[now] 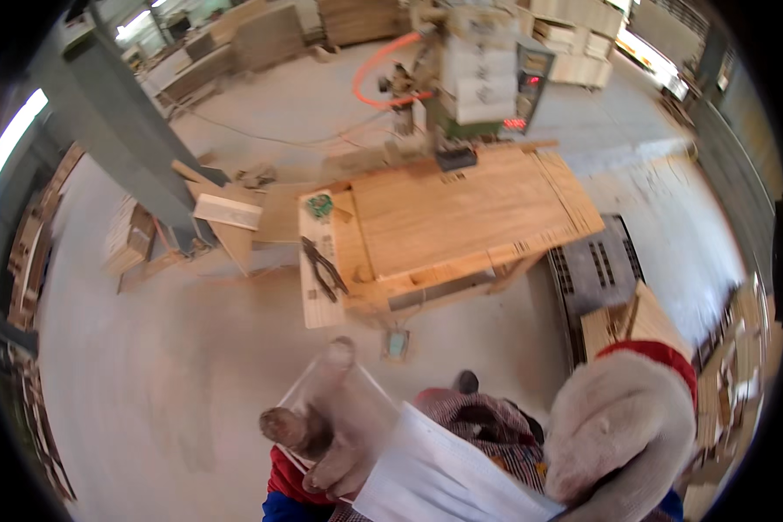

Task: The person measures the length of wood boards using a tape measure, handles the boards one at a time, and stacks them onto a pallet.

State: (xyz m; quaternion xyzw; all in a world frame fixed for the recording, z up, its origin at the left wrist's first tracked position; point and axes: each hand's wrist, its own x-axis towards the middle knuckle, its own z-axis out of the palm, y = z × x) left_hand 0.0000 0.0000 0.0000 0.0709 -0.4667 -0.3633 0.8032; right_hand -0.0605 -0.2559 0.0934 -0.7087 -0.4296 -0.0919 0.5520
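Observation:
My left hand (331, 444), in a dusty work glove with a red cuff, is at the lower middle, smeared by motion. Its fingers are around a thin, clear, flat rectangular sheet (370, 396) with pale edges. My right hand (613, 418), in a pale glove with a red cuff, is bent down close to my body. Its fingers curl together, and their tips are hidden. Between the hands lies a pale blue-white pleated sheet like a face mask (444, 474). Whether the right hand touches it I cannot tell.
A wooden workbench (461, 204) stands ahead, with black-handled pliers (324, 268) and a green bundle (319, 205) at its left end. Behind it is a machine (478, 74) with an orange hose (365, 74). A grey post (130, 130) rises left; a dark slotted platform (600, 270) sits right.

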